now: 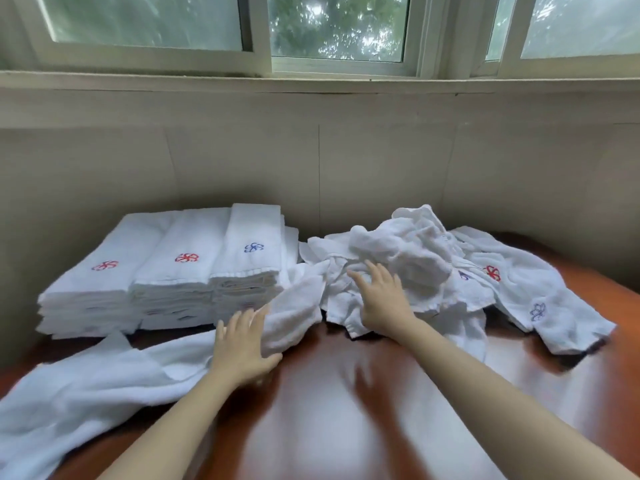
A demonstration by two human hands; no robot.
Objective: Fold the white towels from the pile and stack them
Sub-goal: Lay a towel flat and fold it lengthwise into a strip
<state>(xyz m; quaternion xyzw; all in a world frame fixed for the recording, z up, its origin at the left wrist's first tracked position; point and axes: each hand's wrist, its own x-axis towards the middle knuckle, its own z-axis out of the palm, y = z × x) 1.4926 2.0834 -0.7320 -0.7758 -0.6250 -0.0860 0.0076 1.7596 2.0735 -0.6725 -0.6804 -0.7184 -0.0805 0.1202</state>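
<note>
Along the far left edge of the worktop, three stacks of folded white towels, side by side against the wall; red flower marks on the two left tops, a blue one on the right top. Toward the far right corner, the loose pile of crumpled white towels, just beside the nearest stack, with one red and two blue marks showing on its right side. Across the near left corner, a single towel lying unfolded and long, its far end bunched up between the stacks and the pile. On that bunched end, the left hand: palm down, fingers straight and slightly apart, thumb out toward the bare wood. On the near left part of the pile, the right hand: palm down, fingers spread wide, resting flat on the cloth without pinching it. Between the forearms, glossy reddish wood with blurred reflections. Above the wall, a window with green leaves behind the glass.
</note>
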